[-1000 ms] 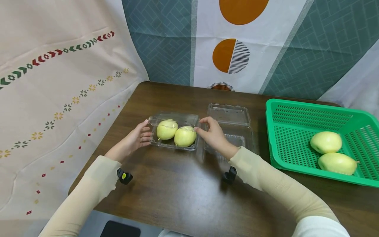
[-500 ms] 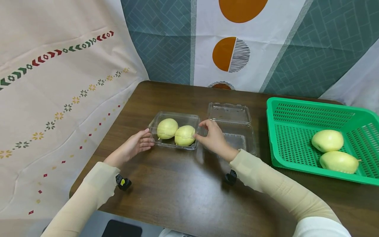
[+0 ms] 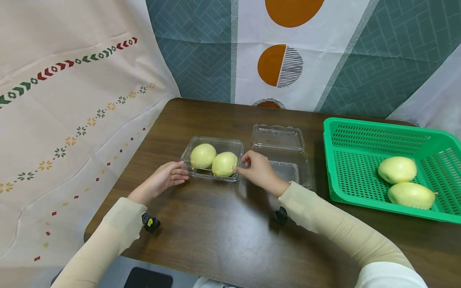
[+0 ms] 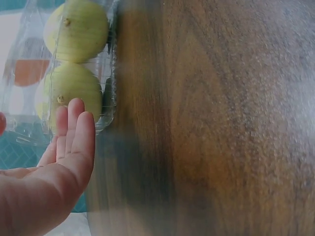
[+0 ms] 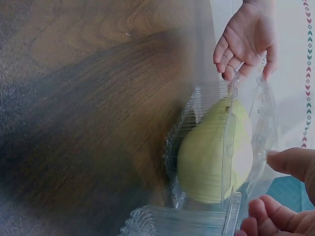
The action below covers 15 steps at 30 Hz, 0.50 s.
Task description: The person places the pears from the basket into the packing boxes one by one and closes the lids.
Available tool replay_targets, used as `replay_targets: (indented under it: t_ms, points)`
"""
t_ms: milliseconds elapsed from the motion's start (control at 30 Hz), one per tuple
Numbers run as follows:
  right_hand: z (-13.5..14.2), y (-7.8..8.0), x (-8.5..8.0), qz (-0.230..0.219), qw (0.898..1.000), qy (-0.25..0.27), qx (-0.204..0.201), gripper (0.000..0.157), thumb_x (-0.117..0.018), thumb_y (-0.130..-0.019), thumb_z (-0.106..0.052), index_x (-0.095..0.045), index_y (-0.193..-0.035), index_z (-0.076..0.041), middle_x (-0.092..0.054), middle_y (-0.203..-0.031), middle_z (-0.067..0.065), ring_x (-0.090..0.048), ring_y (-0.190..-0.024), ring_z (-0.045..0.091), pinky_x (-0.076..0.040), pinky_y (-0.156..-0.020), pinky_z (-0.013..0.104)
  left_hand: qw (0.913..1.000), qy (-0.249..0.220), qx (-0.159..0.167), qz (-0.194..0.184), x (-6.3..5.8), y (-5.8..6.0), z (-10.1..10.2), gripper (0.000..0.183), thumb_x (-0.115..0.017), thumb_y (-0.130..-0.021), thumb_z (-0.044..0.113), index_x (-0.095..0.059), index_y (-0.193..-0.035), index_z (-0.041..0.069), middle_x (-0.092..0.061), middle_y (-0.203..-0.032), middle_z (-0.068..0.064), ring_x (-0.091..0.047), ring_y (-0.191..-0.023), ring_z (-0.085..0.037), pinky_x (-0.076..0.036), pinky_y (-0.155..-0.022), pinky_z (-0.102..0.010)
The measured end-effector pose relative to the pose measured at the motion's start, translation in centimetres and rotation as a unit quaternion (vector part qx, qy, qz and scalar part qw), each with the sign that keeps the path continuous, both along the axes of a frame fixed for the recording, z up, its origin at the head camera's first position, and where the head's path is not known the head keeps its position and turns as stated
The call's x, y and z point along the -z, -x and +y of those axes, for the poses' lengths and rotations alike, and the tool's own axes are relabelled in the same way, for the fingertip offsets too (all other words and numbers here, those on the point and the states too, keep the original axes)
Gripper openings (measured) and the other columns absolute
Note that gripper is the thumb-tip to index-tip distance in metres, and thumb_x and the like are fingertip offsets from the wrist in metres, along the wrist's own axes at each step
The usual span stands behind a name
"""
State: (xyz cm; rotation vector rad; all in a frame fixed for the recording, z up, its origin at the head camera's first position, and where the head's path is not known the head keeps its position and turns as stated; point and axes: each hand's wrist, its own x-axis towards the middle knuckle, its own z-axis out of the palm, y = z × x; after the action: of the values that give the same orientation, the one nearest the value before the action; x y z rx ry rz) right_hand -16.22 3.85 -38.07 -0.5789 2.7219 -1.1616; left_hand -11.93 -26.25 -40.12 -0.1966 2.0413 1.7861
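Two yellow-green pears (image 3: 203,156) lie side by side in a clear plastic clamshell box (image 3: 218,179), its lid low over them. At the left end, my left hand (image 3: 167,177) touches the box with fingers nearly straight, the thumb toward the lid. My right hand (image 3: 260,170) pinches the lid at the right end between thumb and curled fingers. In the right wrist view, the right thumb (image 5: 290,162) lies against the lid and the fingertips sit lower by the box corner. The left wrist view shows the left fingers (image 4: 81,137) in front of the box wall.
A second clear clamshell box (image 3: 288,166) stands with its lid up, right beside the first, partly behind the right hand. Farther right is a green plastic basket (image 3: 354,202) holding two more pears (image 3: 397,169). All stand on a brown wooden table (image 3: 216,228).
The lid has come down over the two pears from a raised, tilted position. My left hand has lowered slightly along the box end; the right hand has lowered slightly at its end.
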Motion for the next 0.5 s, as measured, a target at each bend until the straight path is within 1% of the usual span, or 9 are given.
replay_targets:
  t_ms: [133, 333, 400, 500]
  points:
    - [-0.18, -0.1, -0.28, -0.016, 1.0, -0.019, -0.005, 0.028, -0.075, -0.081, -0.023, -0.062, -0.092, 0.0, -0.059, -0.079, 0.006, -0.052, -0.066, 0.015, -0.044, -0.061, 0.026, 1.0, -0.008, -0.001, 0.003, 0.13, -0.05, -0.08, 0.052, -0.034, -0.102, 0.028, -0.028, -0.133, -0.013, -0.059, -0.099, -0.002, -0.062, -0.091, -0.007, -0.051, -0.085, -0.021]
    - [-0.46, -0.14, -0.58, -0.013, 0.998, -0.065, -0.011, 0.028, -0.074, -0.082, -0.025, -0.066, -0.086, 0.001, -0.064, -0.076, 0.007, -0.052, -0.062, 0.013, -0.046, -0.06, 0.025, 0.9999, -0.012, 0.002, 0.006, 0.41, -0.05, -0.14, 0.048, -0.034, -0.102, 0.027, -0.029, -0.132, -0.011, -0.058, -0.101, -0.004, -0.062, -0.091, -0.007, -0.051, -0.086, -0.022]
    - [-0.47, -0.08, -0.61, -0.017, 0.996, -0.085, -0.022, 0.027, -0.073, -0.083, -0.027, -0.069, -0.081, -0.001, -0.064, -0.069, 0.004, -0.049, -0.057, 0.011, -0.044, -0.056, 0.024, 0.9999, -0.013, 0.002, 0.006, 0.51, -0.02, -0.14, 0.044, -0.035, -0.102, 0.025, -0.031, -0.129, -0.008, -0.057, -0.102, -0.005, -0.062, -0.091, -0.007, -0.051, -0.086, -0.022]
    - [-0.44, 0.08, -0.65, -0.036, 0.993, -0.103, -0.043, 0.029, -0.07, -0.086, -0.029, -0.072, -0.074, -0.002, -0.057, -0.057, -0.002, -0.043, -0.049, 0.009, -0.038, -0.05, 0.021, 0.9999, -0.015, 0.003, 0.007, 0.61, -0.04, -0.17, 0.037, -0.037, -0.101, 0.025, -0.035, -0.124, -0.005, -0.057, -0.102, -0.005, -0.062, -0.09, -0.007, -0.051, -0.085, -0.022]
